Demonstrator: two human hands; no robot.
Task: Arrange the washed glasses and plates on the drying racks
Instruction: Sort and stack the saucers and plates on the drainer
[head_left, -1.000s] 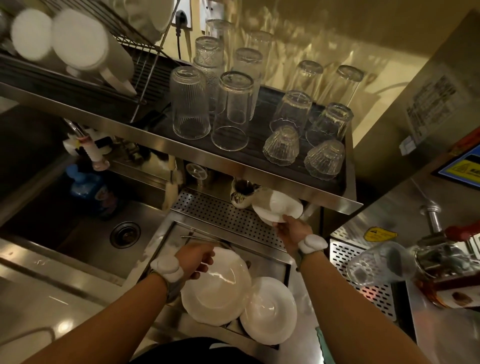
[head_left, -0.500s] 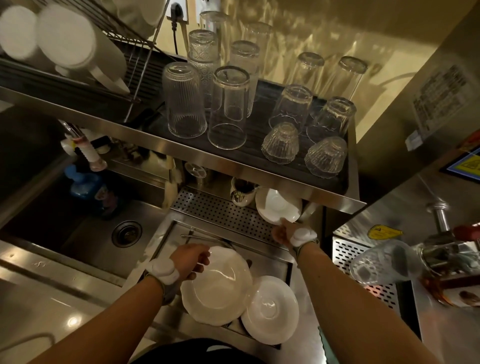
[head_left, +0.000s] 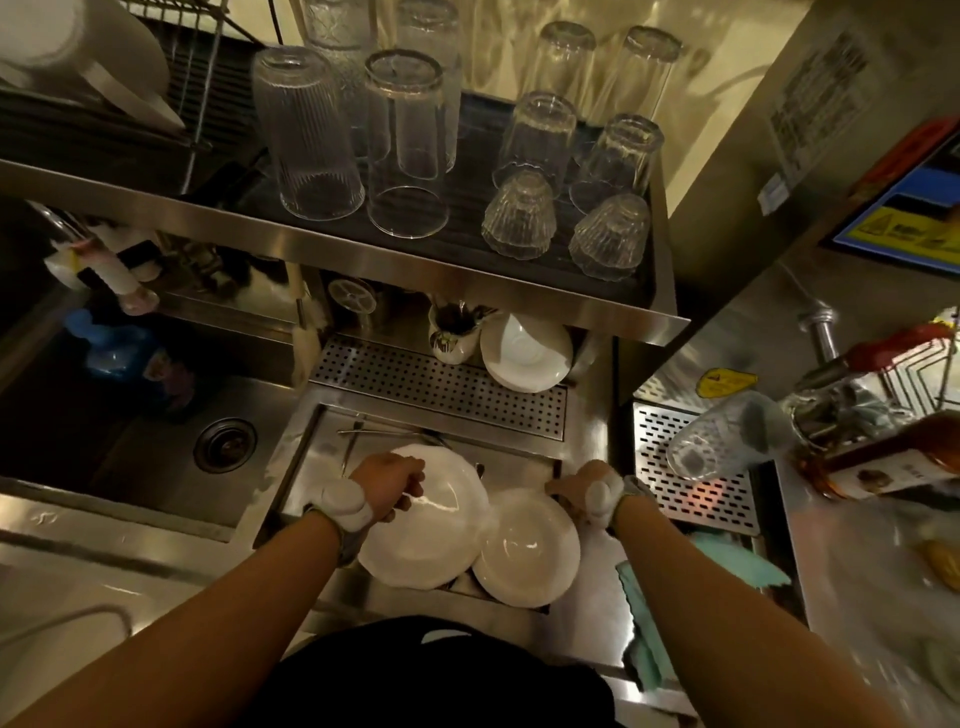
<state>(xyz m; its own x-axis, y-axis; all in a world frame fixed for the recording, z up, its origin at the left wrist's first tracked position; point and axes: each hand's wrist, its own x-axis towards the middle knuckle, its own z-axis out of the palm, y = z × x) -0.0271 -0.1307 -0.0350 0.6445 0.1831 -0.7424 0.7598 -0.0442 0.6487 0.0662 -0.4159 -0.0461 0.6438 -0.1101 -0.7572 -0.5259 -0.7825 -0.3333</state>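
My left hand (head_left: 388, 482) is closed over the far rim of a large white plate (head_left: 431, 535), which lies tilted in the steel basin (head_left: 306, 467). A smaller white plate (head_left: 527, 553) leans beside it on the right. My right hand (head_left: 579, 487) sits at that plate's upper right rim, blurred, and its grip is unclear. A stack of small white plates (head_left: 527, 356) rests on the perforated drain rack (head_left: 415, 382) under the shelf. Several upturned glasses (head_left: 405, 150) stand on the upper shelf rack (head_left: 363, 257).
A deep sink (head_left: 104, 447) with a drain (head_left: 226, 445) lies to the left, a blue bottle (head_left: 117, 353) behind it. A mug of utensils (head_left: 454, 335) stands beside the plate stack. At right are a grated tray (head_left: 696, 488), a tilted glass (head_left: 727, 436) and a teal cloth (head_left: 727, 564).
My right hand set a small plate on the stack under the shelf, let go and came back down to the smaller plate's rim. My left hand stayed on the large plate.
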